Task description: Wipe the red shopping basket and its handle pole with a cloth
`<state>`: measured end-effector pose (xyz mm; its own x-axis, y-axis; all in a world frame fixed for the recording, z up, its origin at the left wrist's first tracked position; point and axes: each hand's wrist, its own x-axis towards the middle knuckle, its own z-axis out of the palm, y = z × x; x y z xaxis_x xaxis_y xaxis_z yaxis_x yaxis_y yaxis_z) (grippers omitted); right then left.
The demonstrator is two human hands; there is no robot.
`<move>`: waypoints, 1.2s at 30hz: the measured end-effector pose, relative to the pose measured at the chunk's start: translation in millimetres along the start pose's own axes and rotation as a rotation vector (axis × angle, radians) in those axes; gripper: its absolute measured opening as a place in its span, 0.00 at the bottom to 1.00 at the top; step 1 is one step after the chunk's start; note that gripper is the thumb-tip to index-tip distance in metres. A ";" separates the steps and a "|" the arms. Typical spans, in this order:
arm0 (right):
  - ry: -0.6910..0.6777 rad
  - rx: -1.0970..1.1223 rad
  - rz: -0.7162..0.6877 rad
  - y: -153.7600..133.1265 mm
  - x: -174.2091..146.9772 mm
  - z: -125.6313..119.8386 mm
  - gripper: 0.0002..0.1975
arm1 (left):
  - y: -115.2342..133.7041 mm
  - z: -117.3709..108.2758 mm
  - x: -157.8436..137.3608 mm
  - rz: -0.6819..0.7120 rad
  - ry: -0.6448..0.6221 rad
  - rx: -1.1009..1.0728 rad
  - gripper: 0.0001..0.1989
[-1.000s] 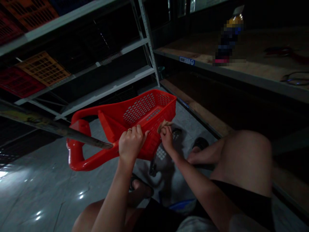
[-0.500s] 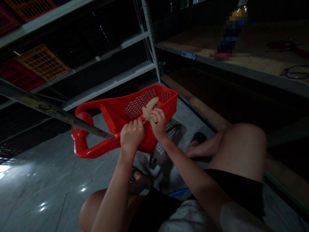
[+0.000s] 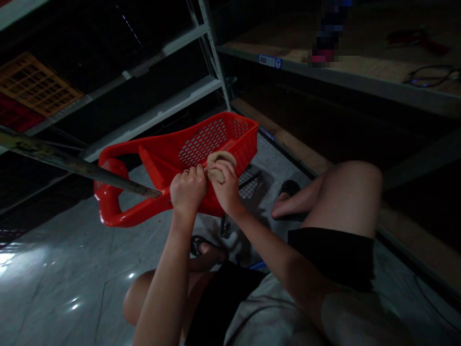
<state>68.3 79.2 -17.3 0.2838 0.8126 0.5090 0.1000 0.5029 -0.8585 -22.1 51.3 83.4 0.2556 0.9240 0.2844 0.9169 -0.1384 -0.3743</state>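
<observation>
A red plastic shopping cart [image 3: 151,166] with a perforated basket stands tilted in view before my knees. My left hand [image 3: 189,190] is closed over the cart's near rim, knuckles up, with a ring on one finger. Just to its right, my right hand [image 3: 225,187] grips a bunched beige cloth [image 3: 218,176] against the same rim. Part of the cloth loops up above the fingers. My two hands almost touch, and the rim beneath them is hidden.
A worn metal pole [image 3: 72,162] slants in from the left to the cart's rim. White metal shelving [image 3: 173,108] holds an orange crate [image 3: 39,84] at left. A wooden shelf [image 3: 288,53] runs along the right, with cables [image 3: 430,76] on it. Tiled floor lies below.
The view has shifted, so the cart and shelves sit a little further left and higher. In my right hand the cloth has gone from standing up to being folded over in a loop.
</observation>
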 end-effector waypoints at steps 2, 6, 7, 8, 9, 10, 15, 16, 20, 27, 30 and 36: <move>-0.015 -0.003 -0.023 -6.9 7.5 1.3 0.14 | 0.6 -0.9 -0.4 -0.019 -0.002 -0.029 0.27; -0.169 -0.103 0.025 32.2 -39.5 -2.2 0.13 | 3.1 1.4 -0.8 -0.070 0.023 -0.054 0.27; -0.213 -0.128 0.068 46.3 -58.3 -3.6 0.12 | 4.1 2.5 -0.3 -0.089 0.031 -0.049 0.27; -0.244 -0.143 0.120 59.1 -76.7 -4.9 0.12 | 5.2 3.3 0.5 -0.109 0.038 -0.041 0.27; -0.266 -0.154 0.166 69.5 -93.0 -6.2 0.12 | 6.6 3.4 1.5 -0.125 0.042 -0.032 0.27; -0.275 -0.160 0.205 76.9 -105.7 -7.5 0.13 | 8.1 2.7 2.6 -0.134 0.043 -0.025 0.28; -0.224 -0.153 0.234 59.0 -100.0 -6.9 0.14 | 9.4 -14.7 -0.8 -0.031 0.079 -0.180 0.24; -0.197 -0.115 0.195 44.7 -87.3 -4.6 0.14 | 6.3 -19.1 -6.2 0.007 0.111 -0.263 0.23; -0.104 0.111 -0.033 -29.5 -33.0 8.3 0.16 | -23.5 -32.2 -47.4 0.057 0.364 -0.450 0.17; -0.288 0.082 -0.155 -22.9 -63.0 18.5 0.14 | -91.0 -47.2 -99.9 -0.321 0.554 -0.274 0.11; -0.363 -0.076 0.024 32.4 -103.6 9.3 0.12 | -95.9 -42.8 -94.4 -0.336 0.302 -0.263 0.14; -0.325 -0.083 0.010 11.1 -89.4 5.2 0.12 | -84.2 -29.9 -84.4 -0.430 0.270 -0.232 0.21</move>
<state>39.0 13.7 -72.1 -0.0327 0.8755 0.4821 0.1800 0.4796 -0.8588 -111.7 -25.6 117.3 -0.1148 0.7944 0.5964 0.9916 0.1277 0.0207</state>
